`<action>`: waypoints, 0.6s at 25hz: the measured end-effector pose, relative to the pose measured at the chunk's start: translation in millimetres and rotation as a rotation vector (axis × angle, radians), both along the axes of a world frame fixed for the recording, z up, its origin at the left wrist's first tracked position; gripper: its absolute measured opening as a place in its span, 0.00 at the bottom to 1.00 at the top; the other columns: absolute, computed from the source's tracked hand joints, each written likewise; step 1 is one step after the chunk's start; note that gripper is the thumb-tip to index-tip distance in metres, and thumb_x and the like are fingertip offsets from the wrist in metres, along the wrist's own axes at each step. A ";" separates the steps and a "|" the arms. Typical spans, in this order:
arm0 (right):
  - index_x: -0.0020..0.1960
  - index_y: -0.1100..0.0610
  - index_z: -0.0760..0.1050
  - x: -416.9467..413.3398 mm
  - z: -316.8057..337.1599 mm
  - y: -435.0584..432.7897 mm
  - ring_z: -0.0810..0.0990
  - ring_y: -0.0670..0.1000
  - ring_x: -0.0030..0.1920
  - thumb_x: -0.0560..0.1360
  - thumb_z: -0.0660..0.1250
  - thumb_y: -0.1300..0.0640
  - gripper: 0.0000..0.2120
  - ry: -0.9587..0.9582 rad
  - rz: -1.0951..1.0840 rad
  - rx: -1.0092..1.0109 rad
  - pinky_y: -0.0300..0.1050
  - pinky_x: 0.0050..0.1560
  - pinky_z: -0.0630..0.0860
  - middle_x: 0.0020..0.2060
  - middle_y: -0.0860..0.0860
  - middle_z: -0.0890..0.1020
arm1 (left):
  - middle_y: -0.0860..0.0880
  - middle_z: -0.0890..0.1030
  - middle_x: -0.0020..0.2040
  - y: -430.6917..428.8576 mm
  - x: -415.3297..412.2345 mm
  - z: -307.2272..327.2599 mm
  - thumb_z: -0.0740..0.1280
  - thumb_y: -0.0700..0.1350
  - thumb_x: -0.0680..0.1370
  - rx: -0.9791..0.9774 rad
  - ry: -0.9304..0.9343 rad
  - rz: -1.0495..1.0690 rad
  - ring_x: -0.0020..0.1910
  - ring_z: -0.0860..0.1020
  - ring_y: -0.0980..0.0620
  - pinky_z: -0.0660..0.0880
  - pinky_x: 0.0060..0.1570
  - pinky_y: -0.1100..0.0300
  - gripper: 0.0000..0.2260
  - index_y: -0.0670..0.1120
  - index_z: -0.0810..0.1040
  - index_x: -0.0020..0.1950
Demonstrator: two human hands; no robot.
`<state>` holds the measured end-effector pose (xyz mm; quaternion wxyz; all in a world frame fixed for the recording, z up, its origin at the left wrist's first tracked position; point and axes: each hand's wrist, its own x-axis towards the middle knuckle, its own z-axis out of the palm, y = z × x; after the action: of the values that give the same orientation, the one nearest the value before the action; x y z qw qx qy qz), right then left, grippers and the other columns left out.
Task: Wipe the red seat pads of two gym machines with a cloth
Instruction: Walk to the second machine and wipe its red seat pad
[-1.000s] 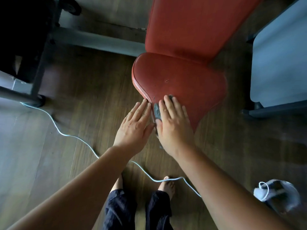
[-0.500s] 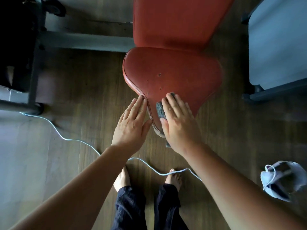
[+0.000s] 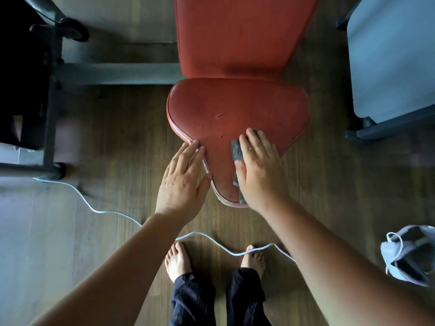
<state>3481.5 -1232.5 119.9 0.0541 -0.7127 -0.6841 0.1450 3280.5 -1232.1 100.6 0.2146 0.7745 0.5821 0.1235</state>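
Note:
A red seat pad (image 3: 237,107), heart-shaped with small tears, sits below a red back pad (image 3: 235,34). My right hand (image 3: 259,170) lies flat on a grey cloth (image 3: 237,152), pressing it onto the seat's narrow near end. Only the cloth's left edge and a bit past the fingertips show. My left hand (image 3: 183,182) rests with fingers together against the seat's left rim and holds nothing.
A grey machine frame (image 3: 113,72) runs left of the seat, with a dark weight stack (image 3: 21,78) beyond it. A pale grey pad (image 3: 395,55) stands at the right. A white cable (image 3: 113,211) crosses the wooden floor by my bare feet. A white bag (image 3: 409,257) lies at the right.
My right hand and the cloth have slid to the right along the seat's near end. A gap has opened between my two hands. The camera has shifted so the seat sits more centred.

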 end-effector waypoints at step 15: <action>0.80 0.57 0.61 91.6 -18.4 132.0 0.57 0.60 0.81 0.83 0.54 0.49 0.27 -0.162 -0.193 -0.013 0.61 0.79 0.56 0.80 0.56 0.62 | 0.49 0.64 0.81 38.3 12.1 -0.6 0.59 0.55 0.82 0.020 0.052 -0.017 0.82 0.57 0.48 0.56 0.80 0.45 0.27 0.46 0.67 0.80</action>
<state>3573.0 -1100.6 101.5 0.0077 -0.7850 -0.6135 0.0855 3292.6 -1193.7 100.1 0.1926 0.7844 0.5797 0.1074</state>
